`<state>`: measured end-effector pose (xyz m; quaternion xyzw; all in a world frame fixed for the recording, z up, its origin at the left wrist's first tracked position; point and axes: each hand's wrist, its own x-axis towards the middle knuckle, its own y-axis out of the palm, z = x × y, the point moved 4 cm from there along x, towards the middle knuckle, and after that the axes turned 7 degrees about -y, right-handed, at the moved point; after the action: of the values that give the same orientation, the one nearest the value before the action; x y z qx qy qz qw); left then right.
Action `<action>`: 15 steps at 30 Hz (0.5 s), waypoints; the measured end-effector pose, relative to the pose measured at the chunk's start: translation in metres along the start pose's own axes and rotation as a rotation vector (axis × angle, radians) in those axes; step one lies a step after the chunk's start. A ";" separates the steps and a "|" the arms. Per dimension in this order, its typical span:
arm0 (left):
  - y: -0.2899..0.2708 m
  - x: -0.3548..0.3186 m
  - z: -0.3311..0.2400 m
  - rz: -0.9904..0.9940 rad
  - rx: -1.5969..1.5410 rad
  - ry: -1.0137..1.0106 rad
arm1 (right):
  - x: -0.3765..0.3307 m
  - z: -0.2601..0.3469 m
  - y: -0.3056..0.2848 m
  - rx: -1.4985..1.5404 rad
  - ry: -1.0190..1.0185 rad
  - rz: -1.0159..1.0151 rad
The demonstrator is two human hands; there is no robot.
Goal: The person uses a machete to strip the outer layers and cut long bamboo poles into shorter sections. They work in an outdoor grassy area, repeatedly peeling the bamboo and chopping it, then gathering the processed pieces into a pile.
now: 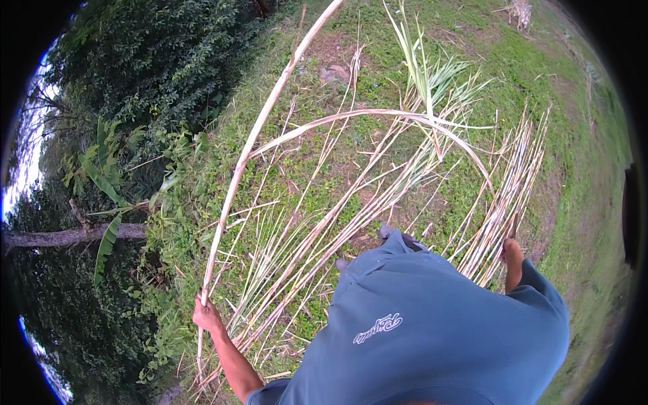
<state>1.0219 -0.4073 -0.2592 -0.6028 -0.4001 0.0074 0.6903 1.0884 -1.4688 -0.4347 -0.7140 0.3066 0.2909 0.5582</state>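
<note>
My left hand (pixel 208 316) is closed around the lower part of a long pale cane stalk (pixel 234 179). The stalk rises past the top of the view, and a dry, bent leaf (pixel 364 113) arches from it to the right. Out at the right, my right hand (pixel 513 252) is closed on a narrow, dark, blade-like thing (pixel 514 226), partly hidden and too small to name surely. Beside that hand lies a bundle of thin stripped canes (pixel 503 202). Between my hands, leafy canes (pixel 344 219) spread slantwise over the ground.
Green leaf tops (pixel 432 77) fan out at the far end of the leafy canes. Dense bushes (pixel 155 61) and a bare trunk (pixel 74 236) border the left side. Grass (pixel 567 155) stretches along the right. My shoes (pixel 386 231) show beside the canes.
</note>
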 end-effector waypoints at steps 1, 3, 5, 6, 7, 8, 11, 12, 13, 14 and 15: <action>0.015 0.008 -0.014 0.036 0.019 0.029 | -0.004 0.022 0.014 0.226 0.040 0.053; 0.049 0.039 -0.047 0.056 0.013 0.092 | -0.027 0.071 0.053 1.413 0.558 0.106; 0.076 0.066 -0.083 0.057 -0.017 0.079 | -0.043 0.127 0.059 1.907 0.736 0.091; 0.090 0.084 -0.101 0.072 -0.038 0.047 | -0.050 0.146 0.057 2.045 0.780 0.083; 0.099 0.104 -0.121 0.069 -0.057 0.071 | -0.056 0.161 0.061 2.116 0.790 0.086; 0.105 0.123 -0.137 0.064 -0.069 0.087 | -0.058 0.176 0.062 2.153 0.772 0.088; 0.150 0.184 -0.172 0.182 0.006 0.043 | -0.077 0.198 0.088 2.151 0.695 0.120; 0.173 0.207 -0.173 0.287 0.020 0.014 | -0.088 0.204 0.088 2.143 0.720 0.158; 0.185 0.223 -0.184 0.192 0.107 0.006 | -0.099 0.210 0.085 2.101 0.727 0.134; 0.201 0.235 -0.198 0.099 0.193 -0.001 | -0.110 0.214 0.084 2.054 0.736 0.113; 0.224 0.247 -0.196 0.171 0.169 -0.091 | -0.114 0.212 0.086 2.021 0.747 0.125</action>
<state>1.4054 -0.3862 -0.3039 -0.5735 -0.3760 0.1273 0.7166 0.9342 -1.2649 -0.4455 0.0504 0.5916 -0.3049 0.7447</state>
